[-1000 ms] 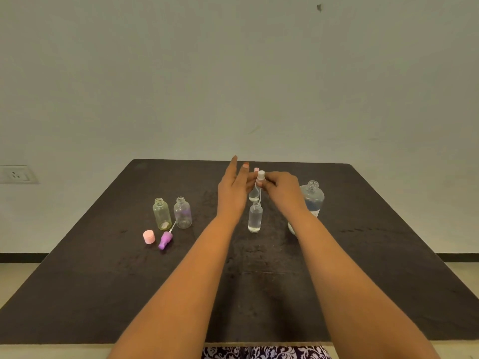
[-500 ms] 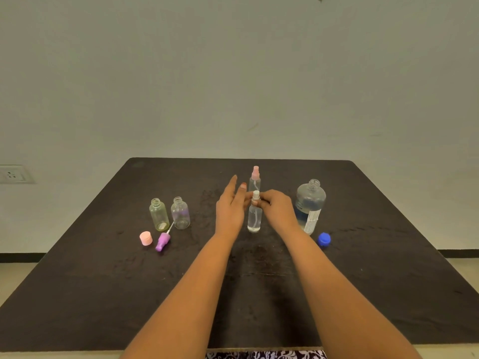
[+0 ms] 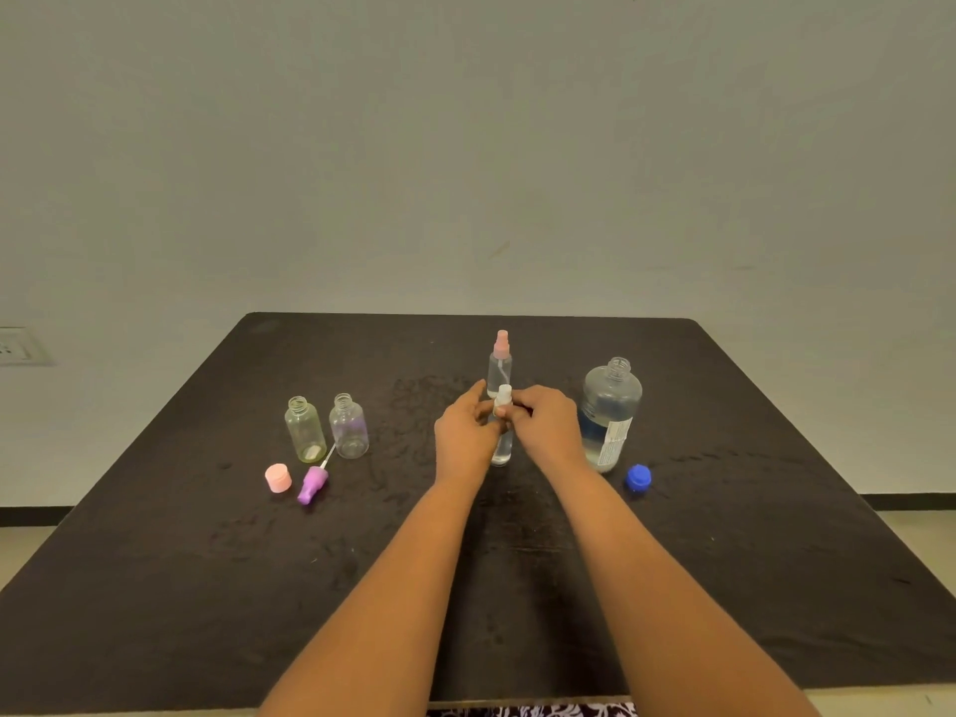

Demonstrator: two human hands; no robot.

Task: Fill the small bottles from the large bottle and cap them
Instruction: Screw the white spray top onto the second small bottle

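Note:
A small clear bottle (image 3: 502,447) with liquid stands upright at the table's middle, a white spray cap (image 3: 504,396) on its neck. My right hand (image 3: 546,427) pinches that cap from the right. My left hand (image 3: 465,434) holds the bottle from the left, fingers curled on it. Behind stands a filled small bottle with a pink spray cap (image 3: 499,363). The large bottle (image 3: 610,414), uncapped and partly full, stands to the right, its blue cap (image 3: 639,477) beside it. Two uncapped small bottles, one yellowish (image 3: 304,429) and one purplish (image 3: 348,425), stand at the left.
A pink cap (image 3: 278,478) and a purple spray cap (image 3: 313,483) with its tube lie in front of the two left bottles. The dark table (image 3: 207,587) runs to a pale wall; a wall socket (image 3: 18,346) is at far left.
My right hand brought the white spray cap down from above onto the middle bottle's neck. My left hand closed from straight fingers onto the bottle.

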